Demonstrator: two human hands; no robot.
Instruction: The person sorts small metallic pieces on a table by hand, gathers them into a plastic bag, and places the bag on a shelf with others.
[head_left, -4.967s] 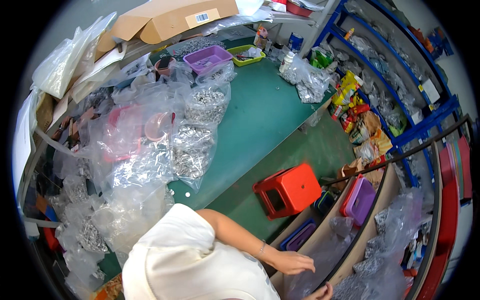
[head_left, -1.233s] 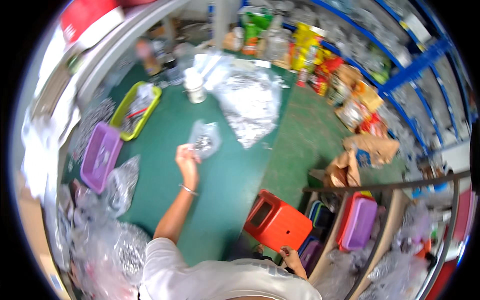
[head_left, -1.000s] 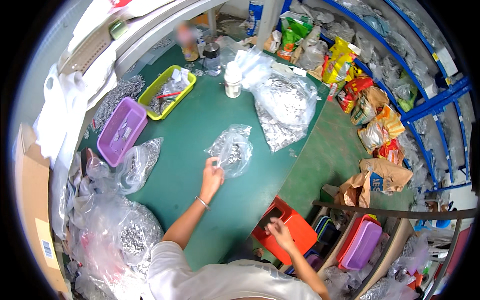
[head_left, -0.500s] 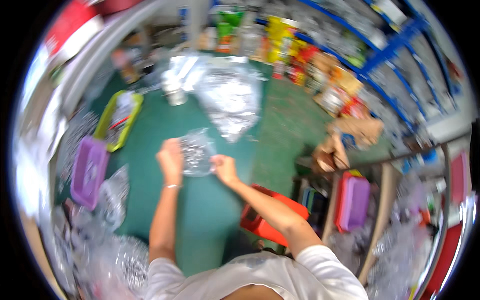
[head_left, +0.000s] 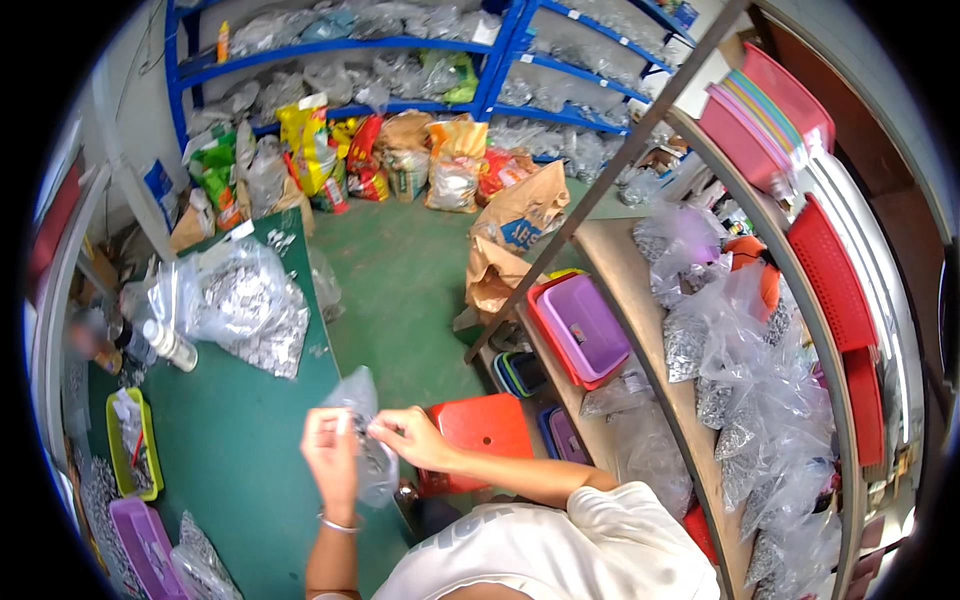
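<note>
- So, small clear plastic bag (head_left: 368,440) with metal bits sits low centre of frame, over the green table (head_left: 240,470) edge.
- Left hand (head_left: 330,462) and right hand (head_left: 410,438) both pinch its top; grip pressed together.
- Looks mid-way: bag filled, top apparently not closed yet.
- Red stool (head_left: 478,440) just right; big bag of parts (head_left: 245,305) upper left.

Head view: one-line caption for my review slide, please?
Both hands, left hand and right hand, pinch a small clear plastic bag of metal parts above the green table.
</note>
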